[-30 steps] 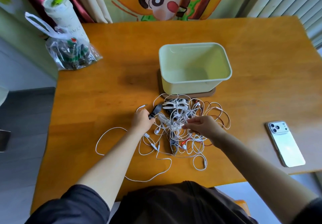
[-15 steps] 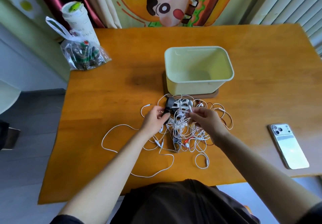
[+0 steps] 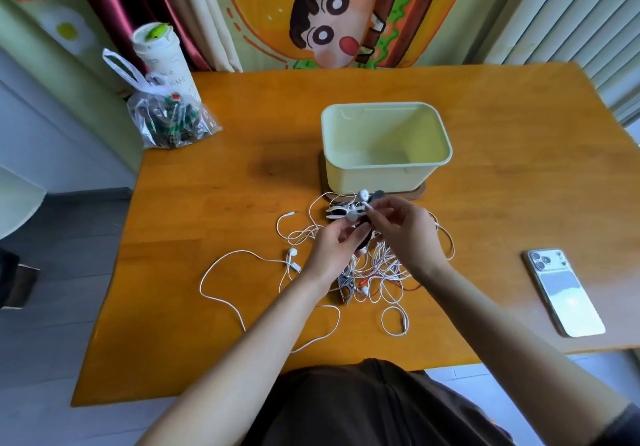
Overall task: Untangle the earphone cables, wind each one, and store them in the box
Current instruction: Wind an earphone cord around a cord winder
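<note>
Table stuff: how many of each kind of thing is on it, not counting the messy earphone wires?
Box: 1
Phone: 1
Plastic bag: 1
White cup: 1
Total: 4

The box [image 3: 386,147] stands open-topped just beyond the cable tangle [image 3: 377,269]; bare table [image 3: 242,175] lies to its left, while a phone [image 3: 562,291] occupies the right edge.
</note>
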